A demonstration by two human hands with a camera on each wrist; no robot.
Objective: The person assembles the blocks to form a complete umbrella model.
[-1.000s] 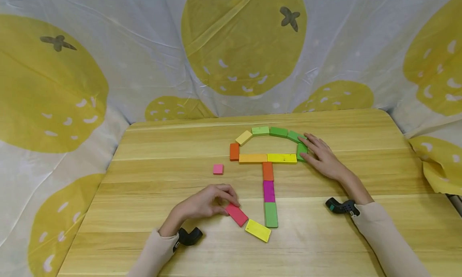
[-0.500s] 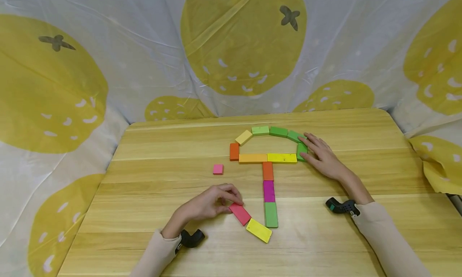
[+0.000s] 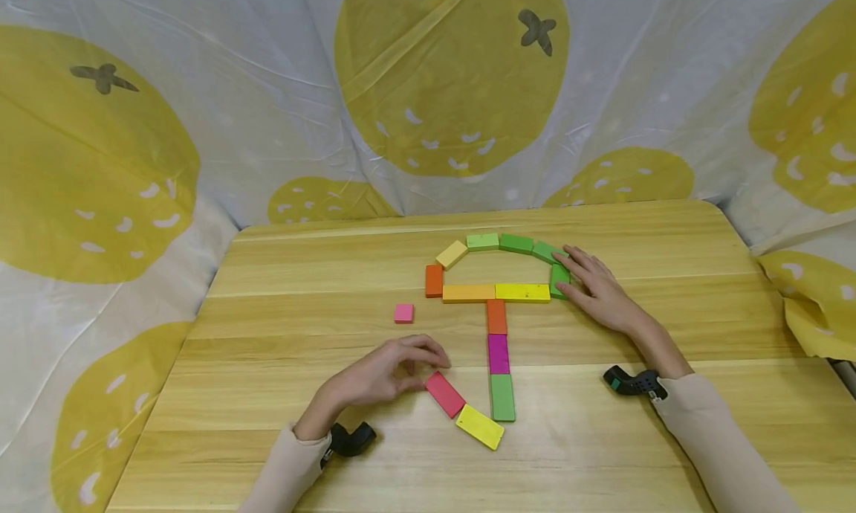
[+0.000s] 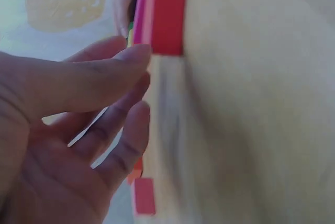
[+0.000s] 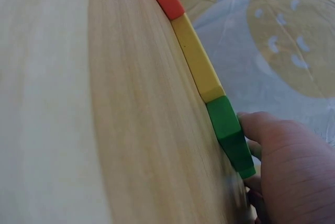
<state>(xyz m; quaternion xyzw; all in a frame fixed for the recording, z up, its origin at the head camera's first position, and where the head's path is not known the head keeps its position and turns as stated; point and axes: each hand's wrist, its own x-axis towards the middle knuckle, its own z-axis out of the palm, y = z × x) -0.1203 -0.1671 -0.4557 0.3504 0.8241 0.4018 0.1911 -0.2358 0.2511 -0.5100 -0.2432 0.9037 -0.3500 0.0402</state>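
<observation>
My left hand (image 3: pixel 391 368) hovers just behind and left of a red block (image 3: pixel 445 394), its fingers loosely bent with nothing between them. In the left wrist view the thumb tip is close to the red block (image 4: pixel 168 14); whether it touches, I cannot tell. A yellow block (image 3: pixel 480 427) meets the red one's lower right end. Above them, a green block (image 3: pixel 503 398), a purple block (image 3: pixel 498 355) and an orange block (image 3: pixel 496 317) make an upright row. My right hand (image 3: pixel 602 294) rests with fingers extended at a green block (image 3: pixel 559 281) on the arch's right end.
A small pink block (image 3: pixel 404 314) lies alone left of the row. A light orange block (image 3: pixel 468 294) and a long yellow block (image 3: pixel 522 294) form a bar under the arch. A patterned curtain (image 3: pixel 267 111) hangs behind the wooden table (image 3: pixel 301 275).
The red block and yellow block slid slightly right and now meet. Then my left fingers came up off the red block. My right hand has stayed in place.
</observation>
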